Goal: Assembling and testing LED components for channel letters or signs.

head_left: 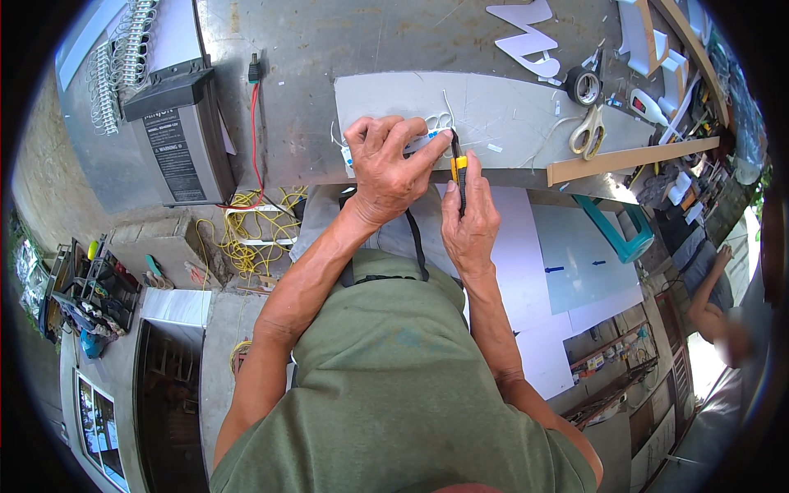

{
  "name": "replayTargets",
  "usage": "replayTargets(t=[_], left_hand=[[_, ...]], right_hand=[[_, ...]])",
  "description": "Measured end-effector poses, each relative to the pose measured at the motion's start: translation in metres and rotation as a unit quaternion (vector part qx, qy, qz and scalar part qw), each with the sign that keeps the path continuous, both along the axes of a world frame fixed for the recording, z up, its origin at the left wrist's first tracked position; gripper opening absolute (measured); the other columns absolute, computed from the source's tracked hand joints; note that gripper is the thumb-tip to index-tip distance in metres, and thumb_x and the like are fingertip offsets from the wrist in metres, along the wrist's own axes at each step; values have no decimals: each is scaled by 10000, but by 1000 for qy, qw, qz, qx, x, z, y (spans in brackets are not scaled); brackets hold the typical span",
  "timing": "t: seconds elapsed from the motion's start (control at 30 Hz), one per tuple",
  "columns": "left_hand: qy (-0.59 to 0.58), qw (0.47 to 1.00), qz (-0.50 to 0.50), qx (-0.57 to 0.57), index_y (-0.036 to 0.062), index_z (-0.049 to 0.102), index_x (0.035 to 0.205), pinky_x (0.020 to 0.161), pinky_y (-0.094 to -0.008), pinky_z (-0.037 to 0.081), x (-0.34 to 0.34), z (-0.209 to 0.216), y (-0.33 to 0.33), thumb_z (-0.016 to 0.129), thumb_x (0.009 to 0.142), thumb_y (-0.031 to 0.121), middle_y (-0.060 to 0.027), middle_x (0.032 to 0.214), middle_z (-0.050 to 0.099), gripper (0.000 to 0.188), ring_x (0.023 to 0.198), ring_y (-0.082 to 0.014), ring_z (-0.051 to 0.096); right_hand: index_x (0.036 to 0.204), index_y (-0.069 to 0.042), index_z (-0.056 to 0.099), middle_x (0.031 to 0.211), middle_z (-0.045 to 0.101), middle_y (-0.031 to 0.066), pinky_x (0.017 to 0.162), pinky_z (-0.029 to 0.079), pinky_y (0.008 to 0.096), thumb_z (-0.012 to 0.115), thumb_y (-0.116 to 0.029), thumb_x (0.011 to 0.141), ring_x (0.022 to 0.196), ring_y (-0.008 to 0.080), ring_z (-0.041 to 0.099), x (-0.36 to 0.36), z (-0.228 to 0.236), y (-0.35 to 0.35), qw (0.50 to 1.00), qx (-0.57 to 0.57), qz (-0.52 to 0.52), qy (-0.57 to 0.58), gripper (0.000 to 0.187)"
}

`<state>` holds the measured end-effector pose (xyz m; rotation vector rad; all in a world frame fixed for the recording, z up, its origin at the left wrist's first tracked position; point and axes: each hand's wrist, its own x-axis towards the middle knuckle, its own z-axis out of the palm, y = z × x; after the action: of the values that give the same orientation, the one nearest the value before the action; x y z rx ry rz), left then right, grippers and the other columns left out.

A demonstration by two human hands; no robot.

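Observation:
My left hand [386,164] is closed over a narrow white strip with blue patches [429,138], pressing it down on a pale grey sheet [386,94]. Much of that strip is hidden under the fingers. In my right hand [471,215] is a yellow-and-black utility knife [459,171], its dark tip pointing away from me and meeting the strip near my left fingertips. A thin white wire [448,103] rises from the strip's right end, and another loose wire lies on the sheet to the right.
Scissors [588,133], a roll of black tape [583,85] and a wooden strip [633,160] lie at the right. A battery [174,140] stands left, beside a red cable [254,131]. White cut-out shapes [526,37] lie far right. Another person [711,304] is at the right edge.

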<state>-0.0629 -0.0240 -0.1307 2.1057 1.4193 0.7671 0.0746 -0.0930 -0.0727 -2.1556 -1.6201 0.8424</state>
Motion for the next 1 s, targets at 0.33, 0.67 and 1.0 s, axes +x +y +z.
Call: replayTargets(t=[0.33, 0.67, 1.0], left_hand=[[-42, 999, 25, -5, 137, 769, 1016, 891, -395, 349, 4, 1, 3, 888, 682, 158, 28, 995, 650, 355, 917, -195, 582], [-47, 999, 18, -18, 129, 749, 1023, 915, -411, 336, 3, -1, 3, 861, 717, 176, 20, 996, 631, 329, 968, -195, 578], [-50, 998, 22, -27, 126, 749, 1031, 912, -411, 336, 4, 1, 2, 861, 720, 159, 19, 994, 629, 332, 960, -199, 576]], right_hand=[[1497, 3, 467, 924, 634, 164, 551, 532, 408, 641, -1, 923, 668, 304, 669, 0, 5, 0, 1000, -17, 10, -20, 599], [1499, -4, 468, 943, 654, 154, 533, 546, 409, 659, -35, 917, 644, 313, 679, 3, 26, 18, 994, -81, 45, -57, 613], [1482, 11, 482, 921, 644, 146, 510, 535, 413, 660, -32, 912, 605, 311, 664, -4, 29, 10, 990, -100, 45, -84, 598]])
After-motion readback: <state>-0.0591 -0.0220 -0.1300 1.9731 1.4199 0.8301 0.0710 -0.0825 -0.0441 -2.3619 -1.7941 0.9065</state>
